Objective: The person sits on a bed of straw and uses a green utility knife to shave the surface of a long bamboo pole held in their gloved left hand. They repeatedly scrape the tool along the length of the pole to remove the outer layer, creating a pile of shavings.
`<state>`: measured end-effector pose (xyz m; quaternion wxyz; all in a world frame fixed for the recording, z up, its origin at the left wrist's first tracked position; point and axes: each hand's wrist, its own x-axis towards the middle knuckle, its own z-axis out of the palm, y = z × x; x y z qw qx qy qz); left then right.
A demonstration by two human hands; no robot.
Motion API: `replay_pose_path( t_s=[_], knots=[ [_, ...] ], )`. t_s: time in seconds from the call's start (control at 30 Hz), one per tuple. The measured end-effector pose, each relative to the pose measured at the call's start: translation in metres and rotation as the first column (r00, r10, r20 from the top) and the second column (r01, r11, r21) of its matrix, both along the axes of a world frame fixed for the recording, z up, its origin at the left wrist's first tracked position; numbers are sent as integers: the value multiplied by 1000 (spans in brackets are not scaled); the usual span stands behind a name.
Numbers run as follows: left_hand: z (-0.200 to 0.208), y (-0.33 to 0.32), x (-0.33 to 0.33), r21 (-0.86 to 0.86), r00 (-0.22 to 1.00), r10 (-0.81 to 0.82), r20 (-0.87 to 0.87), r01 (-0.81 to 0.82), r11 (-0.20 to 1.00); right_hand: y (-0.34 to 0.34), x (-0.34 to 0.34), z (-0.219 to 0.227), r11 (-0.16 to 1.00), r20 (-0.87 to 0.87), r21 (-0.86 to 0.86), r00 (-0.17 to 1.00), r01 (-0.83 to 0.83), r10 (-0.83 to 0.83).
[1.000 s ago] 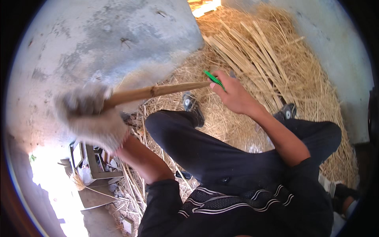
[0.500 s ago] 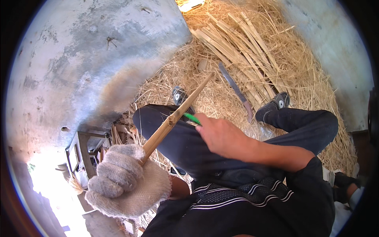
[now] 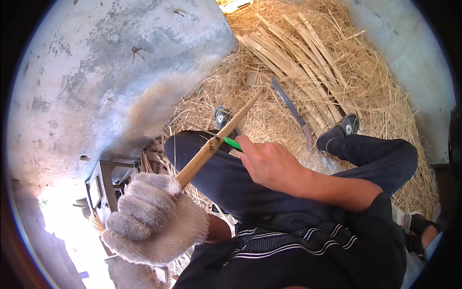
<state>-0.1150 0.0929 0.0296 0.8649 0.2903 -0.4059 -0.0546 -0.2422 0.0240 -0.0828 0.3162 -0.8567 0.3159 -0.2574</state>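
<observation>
My left hand [image 3: 149, 219], in a grey-white knitted glove, is closed round the lower end of a bamboo strip [image 3: 195, 166]. The strip slants up and away to a narrow tip and has a dark, rough node partway along. A knife with a green handle [image 3: 232, 143] is gripped in my bare right hand [image 3: 269, 161]. Its thin blade [image 3: 204, 130] lies across the strip just beyond the node and sticks out on the left side. My fingers hide most of the handle.
Past my crossed legs, a large knife [image 3: 288, 102] with a wooden handle lies on straw [image 3: 380, 101] beside a pile of split strips [image 3: 293, 58]. A pale wall [image 3: 120, 72] rises at left, above a small wooden frame [image 3: 108, 185]. Part of another person [image 3: 428, 236] shows at lower right.
The green-handled knife has shifted against the strip, and its blade now shows on the strip's left side. My left hand keeps its hold. The whole view has moved slightly.
</observation>
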Motion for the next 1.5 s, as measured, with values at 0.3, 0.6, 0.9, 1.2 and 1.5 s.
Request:
replay_pose_path(
  t_s=[0.3,0.6,0.9,1.2,1.5],
  knots=[
    [-1,0,5,70,995,79,63,-84,994,-33,-16,-62,941,-150,307,984,141,-99],
    [3,-14,-12,79,982,111,155,-124,989,-1,-9,0,978,192,207,981,-21,-19],
    [-10,-43,-8,104,999,11,32,-14,995,-10,-4,-19,964,87,247,988,102,-127],
    [-16,-41,-2,77,994,108,-12,-107,991,-38,-7,-68,918,10,375,990,129,-143],
    [-25,-34,11,38,993,47,106,-51,998,-25,-4,-58,917,195,397,972,46,-133]
  ],
)
